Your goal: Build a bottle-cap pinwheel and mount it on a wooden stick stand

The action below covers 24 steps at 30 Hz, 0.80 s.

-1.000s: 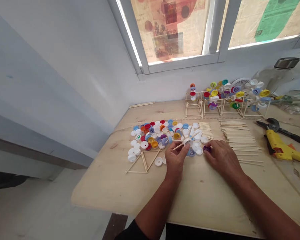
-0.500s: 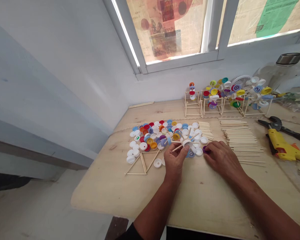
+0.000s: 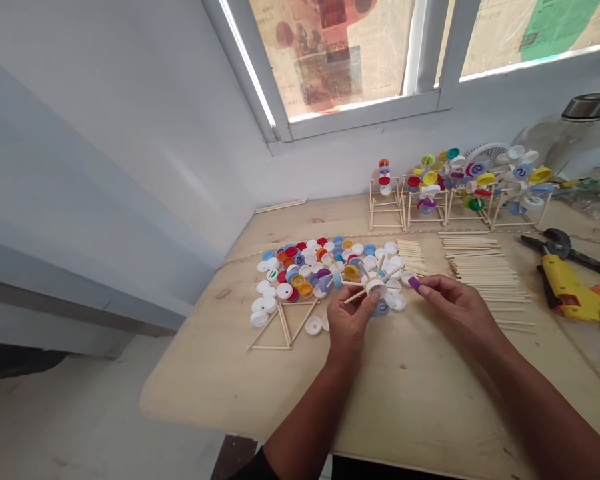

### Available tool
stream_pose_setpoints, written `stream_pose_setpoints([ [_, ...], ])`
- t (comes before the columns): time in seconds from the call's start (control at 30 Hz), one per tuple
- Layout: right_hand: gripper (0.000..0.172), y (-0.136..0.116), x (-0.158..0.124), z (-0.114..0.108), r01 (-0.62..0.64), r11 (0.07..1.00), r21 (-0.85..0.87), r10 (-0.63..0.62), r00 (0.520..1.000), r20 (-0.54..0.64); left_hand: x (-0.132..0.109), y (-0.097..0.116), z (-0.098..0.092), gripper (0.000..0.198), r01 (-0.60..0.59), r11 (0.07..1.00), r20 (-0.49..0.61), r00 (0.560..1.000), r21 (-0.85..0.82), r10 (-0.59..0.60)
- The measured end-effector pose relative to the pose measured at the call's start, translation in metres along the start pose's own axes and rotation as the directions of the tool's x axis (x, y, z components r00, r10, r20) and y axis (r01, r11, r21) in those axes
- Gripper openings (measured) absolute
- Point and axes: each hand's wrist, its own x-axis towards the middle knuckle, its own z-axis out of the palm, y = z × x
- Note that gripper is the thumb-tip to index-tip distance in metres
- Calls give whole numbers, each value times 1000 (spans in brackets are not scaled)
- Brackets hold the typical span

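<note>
My left hand is closed on a small wheel, a white bottle cap with several thin wooden sticks pointing out like spokes, held just above the table. My right hand pinches a purple bottle cap between thumb and fingers, lifted off the table just right of the wheel. Behind both hands lies a spread of coloured and white bottle caps on the plywood table.
Two triangles of sticks lie left of my left hand. A stack of loose sticks lies at the right, with a yellow glue gun and pliers beyond. Finished cap-and-stick wheels on frames stand along the wall.
My right hand has picked the purple cap up off the table and raised it. My left hand has kept the spoked wheel almost still.
</note>
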Motion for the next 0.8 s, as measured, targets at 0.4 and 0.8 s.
stream_pose_setpoints([
  [0.4, 26, -6, -3, 2, 144, 973, 181, -146, 989, -3, -3, 3, 4, 36, 78, 997, 32, 996, 9, -78],
  [0.8, 25, -5, -3, 3, 325, 945, -32, -324, 946, 19, -4, 2, 4, 29, 68, 997, 107, 992, 30, -71],
])
